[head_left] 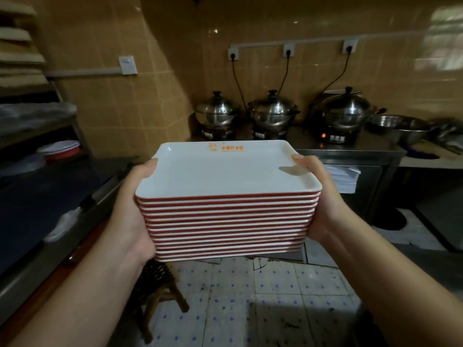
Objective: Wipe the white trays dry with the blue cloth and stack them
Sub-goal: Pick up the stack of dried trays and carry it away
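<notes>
A tall stack of white trays [225, 176] with red undersides is held in the air in front of me, above the tiled floor. The top tray carries an orange logo near its far edge. My left hand [132, 209] grips the stack's left side, thumb on the top rim, fingers underneath out of sight. My right hand [323, 199] grips the right side the same way, thumb hooked over the top tray's rim. No blue cloth is visible.
A steel counter [50, 211] runs along the left with a white rag [62, 224] on its edge. Three lidded steel pots [273, 111] stand on a far steel table [350, 149], a metal bowl [400, 128] to the right. A wooden stool [160, 284] stands below the stack.
</notes>
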